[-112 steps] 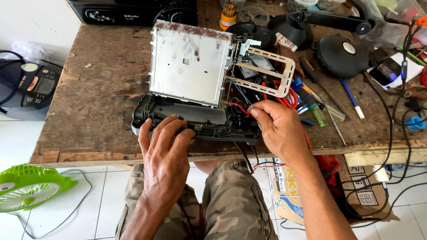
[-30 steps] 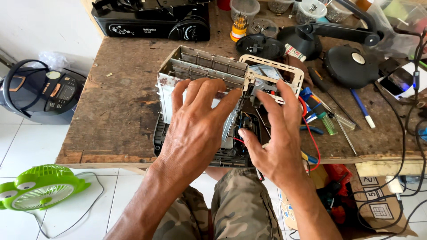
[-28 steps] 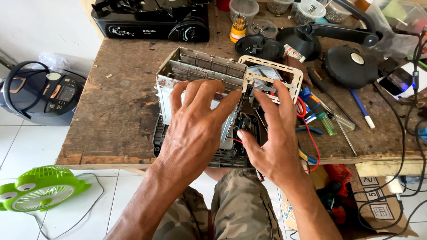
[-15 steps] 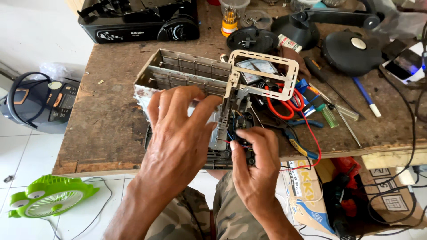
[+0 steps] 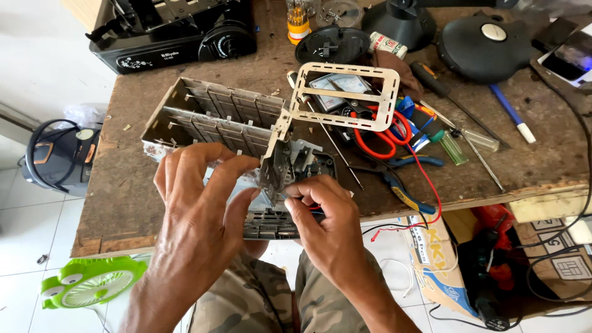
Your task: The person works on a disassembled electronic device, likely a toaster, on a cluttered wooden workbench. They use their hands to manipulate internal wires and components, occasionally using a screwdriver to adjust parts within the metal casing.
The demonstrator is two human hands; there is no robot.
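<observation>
Now metal toaster frame [image 5: 216, 120] lengthwise left-right.

A worn brown wooden table [image 5: 185, 92] stands on a floor of white tiles [image 5: 24, 240], evenly lit by daylight.

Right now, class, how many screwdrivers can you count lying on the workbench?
2. A dark-handled screwdriver lies beside the white frame; a clear-handled screwdriver lies right of the red-handled tool. Others may be hidden in the clutter.
</observation>
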